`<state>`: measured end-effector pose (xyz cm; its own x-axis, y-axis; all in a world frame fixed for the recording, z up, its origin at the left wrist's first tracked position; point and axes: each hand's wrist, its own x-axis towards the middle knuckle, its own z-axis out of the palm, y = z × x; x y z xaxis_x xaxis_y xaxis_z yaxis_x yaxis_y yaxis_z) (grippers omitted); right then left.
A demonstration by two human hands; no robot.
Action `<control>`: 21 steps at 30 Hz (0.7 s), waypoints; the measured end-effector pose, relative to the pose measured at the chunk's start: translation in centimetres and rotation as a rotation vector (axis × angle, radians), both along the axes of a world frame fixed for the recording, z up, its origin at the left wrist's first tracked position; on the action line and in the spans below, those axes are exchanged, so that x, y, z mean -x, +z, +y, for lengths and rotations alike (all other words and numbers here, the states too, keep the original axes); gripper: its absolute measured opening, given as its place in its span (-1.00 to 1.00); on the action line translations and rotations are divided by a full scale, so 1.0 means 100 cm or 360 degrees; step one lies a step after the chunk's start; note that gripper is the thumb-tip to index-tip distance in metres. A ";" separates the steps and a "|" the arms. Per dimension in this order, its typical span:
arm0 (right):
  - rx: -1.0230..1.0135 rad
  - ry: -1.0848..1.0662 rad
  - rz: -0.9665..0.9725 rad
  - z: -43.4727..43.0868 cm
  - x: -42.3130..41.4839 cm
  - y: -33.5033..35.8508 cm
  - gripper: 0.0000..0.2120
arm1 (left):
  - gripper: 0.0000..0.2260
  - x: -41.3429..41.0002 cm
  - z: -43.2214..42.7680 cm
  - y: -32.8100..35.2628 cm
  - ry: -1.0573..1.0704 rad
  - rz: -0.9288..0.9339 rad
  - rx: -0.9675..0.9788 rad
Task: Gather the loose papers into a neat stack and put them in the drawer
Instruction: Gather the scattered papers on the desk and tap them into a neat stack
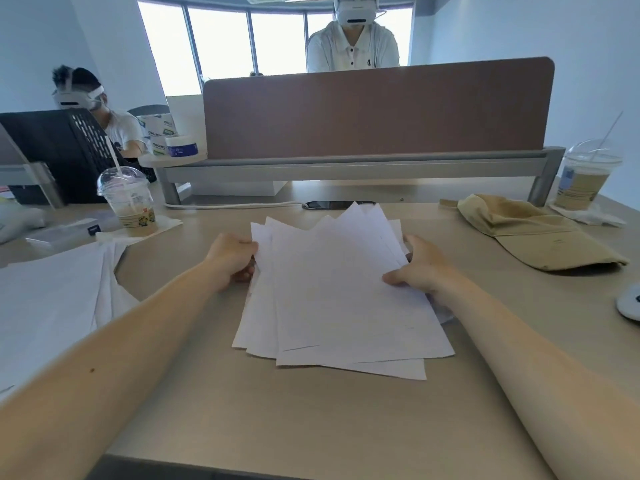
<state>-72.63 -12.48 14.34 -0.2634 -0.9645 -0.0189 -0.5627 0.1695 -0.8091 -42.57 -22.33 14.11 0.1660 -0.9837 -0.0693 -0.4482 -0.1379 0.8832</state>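
Several white sheets of paper [339, 292] lie fanned and uneven in the middle of the beige desk [311, 420], their corners sticking out at the far end. My left hand [231, 258] grips the pile's left edge, fingers curled under it. My right hand [420, 263] grips the right edge, thumb on top of the upper sheet. A second loose spread of white papers [55, 299] lies at the desk's left side. No drawer is in view.
A lidded drink cup with a straw [128, 199] stands at the left, another cup [585, 174] at the far right. A tan cap [533, 233] lies right of the pile. A brown divider panel [377, 109] closes the back. A phone [337, 204] lies beneath it. Two people sit beyond.
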 end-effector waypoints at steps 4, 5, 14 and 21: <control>-0.0091 -0.0020 -0.0120 -0.002 0.004 -0.001 -0.30 | -0.73 -0.007 -0.005 -0.004 0.0170 -0.0325 0.0226; -0.0081 -0.0038 -0.0147 -0.003 0.006 -0.002 -0.35 | -0.72 -0.008 -0.008 -0.002 0.0160 -0.0315 0.0219; 0.0014 -0.0202 0.0042 -0.006 0.015 -0.003 -0.49 | -0.74 -0.019 -0.008 0.025 0.0279 -0.0143 0.0184; -0.0123 -0.0093 0.0384 -0.008 0.010 0.001 -0.49 | -0.86 -0.036 -0.004 0.012 -0.0071 0.0072 -0.0270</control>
